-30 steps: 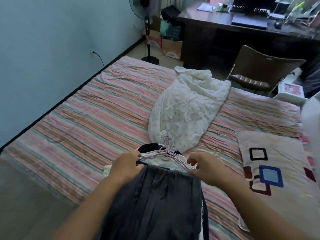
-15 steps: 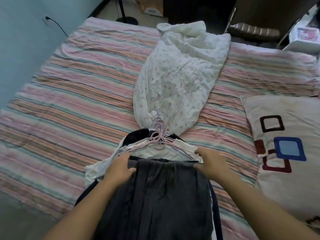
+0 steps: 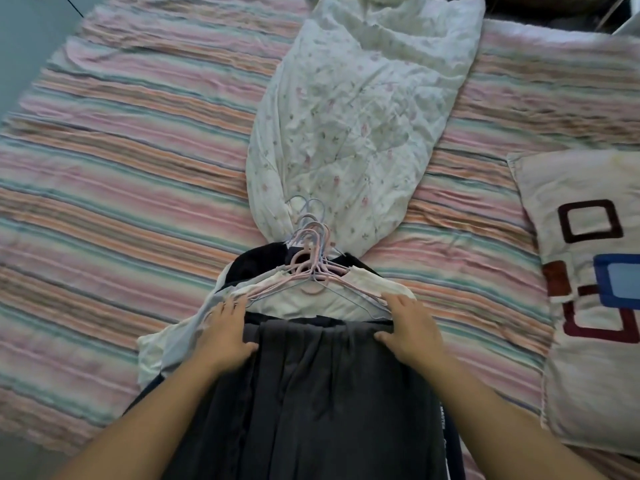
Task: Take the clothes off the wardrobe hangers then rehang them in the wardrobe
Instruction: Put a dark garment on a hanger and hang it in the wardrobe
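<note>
Bedroom setup here: a bed with a striped pink, orange and teal bedspread (image 3: 121,188), a bit of blue wall at the far-left corner, and everything is laid out on that bed. The landmark is the bundle of hangers (image 3: 311,261), a fan of thin pink and pale blue ones with the hooks bunched together. Just past the hooks lies a crumpled white floral quilt (image 3: 356,109); well off to the right of them sits a pillow (image 3: 588,289) with coloured squares.

The clothes are stacked on the near side of the hooks. On top is the dark grey garment (image 3: 322,393), with a white garment (image 3: 311,303) under it and something black poking out beside the hooks.

The left hand (image 3: 225,330) and right hand (image 3: 408,327) each sit at one top corner of the grey piece, fingers spread over the hanger shoulders, thumbs on the cloth. Whether they're actually pinching it, I can't tell.

My take: slide one shoulder off at a time, and pin the hooks so the whole tangle doesn't drag along.
</note>
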